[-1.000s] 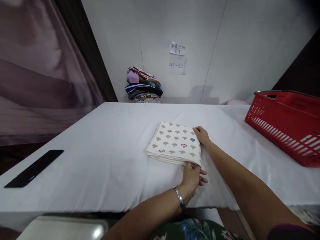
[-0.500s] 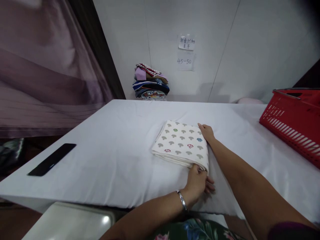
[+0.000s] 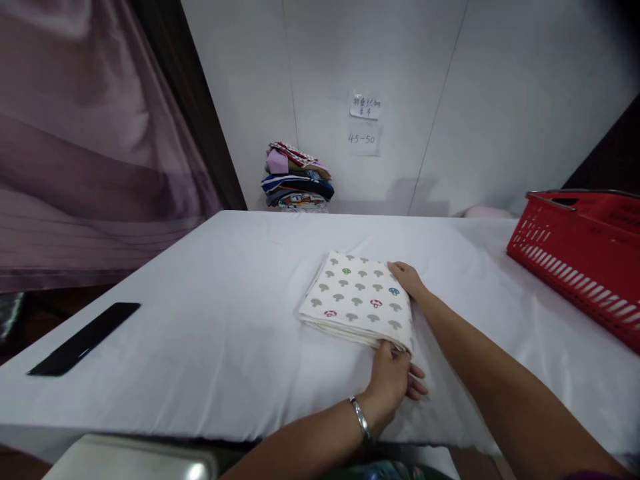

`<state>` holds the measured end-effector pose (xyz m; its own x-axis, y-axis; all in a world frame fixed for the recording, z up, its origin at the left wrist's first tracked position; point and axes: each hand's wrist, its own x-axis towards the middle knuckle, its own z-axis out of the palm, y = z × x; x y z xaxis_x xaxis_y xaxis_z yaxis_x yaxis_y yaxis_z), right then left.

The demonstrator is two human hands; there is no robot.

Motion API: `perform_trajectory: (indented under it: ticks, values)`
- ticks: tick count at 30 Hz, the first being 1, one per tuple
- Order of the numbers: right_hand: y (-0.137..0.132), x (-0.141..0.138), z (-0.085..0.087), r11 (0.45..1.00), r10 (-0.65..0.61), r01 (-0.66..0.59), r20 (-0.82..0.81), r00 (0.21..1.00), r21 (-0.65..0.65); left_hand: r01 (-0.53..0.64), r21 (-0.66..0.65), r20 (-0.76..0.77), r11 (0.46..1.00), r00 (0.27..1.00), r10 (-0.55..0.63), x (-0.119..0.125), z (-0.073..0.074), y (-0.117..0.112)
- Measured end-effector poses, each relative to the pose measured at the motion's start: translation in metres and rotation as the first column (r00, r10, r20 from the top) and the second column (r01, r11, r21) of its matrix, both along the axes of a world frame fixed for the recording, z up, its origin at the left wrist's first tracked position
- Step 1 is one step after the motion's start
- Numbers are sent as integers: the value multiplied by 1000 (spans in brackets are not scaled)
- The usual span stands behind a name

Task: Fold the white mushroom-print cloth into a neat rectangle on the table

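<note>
A folded white cloth printed with grey, red, green and blue mushrooms lies on the white-covered table. Its layers show along the near edge. My left hand, with a silver bracelet on the wrist, pinches the near right corner between thumb and index finger, while its other fingers stretch out to the right. At the far right corner, my right hand is closed around the cloth's edge; part of its fingers is hidden.
A red plastic basket stands at the right edge of the table. A flat black strip lies at the left. Several folded cloths form a stack beyond the far edge, and paper notes hang on the wall.
The view has tilted up slightly, so everything sits a little lower and further left. Both hands stay at the same cloth corners, and the folded shape looks unchanged.
</note>
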<state>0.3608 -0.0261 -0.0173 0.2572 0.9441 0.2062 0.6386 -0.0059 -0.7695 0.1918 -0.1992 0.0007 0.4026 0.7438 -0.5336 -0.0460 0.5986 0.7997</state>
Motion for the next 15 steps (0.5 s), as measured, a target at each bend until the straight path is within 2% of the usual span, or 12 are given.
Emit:
perform_trajectory:
  ticks: [6,15]
  values:
    - [11,-2,-5,1000,-18,18,-34,999,-16,15,-5,-25,1000,1000,-15,0,0,0]
    - [30,6,-5,999,-19,17,-41,999,-48,23,6,-16,1000,1000,-23,2,-11,0]
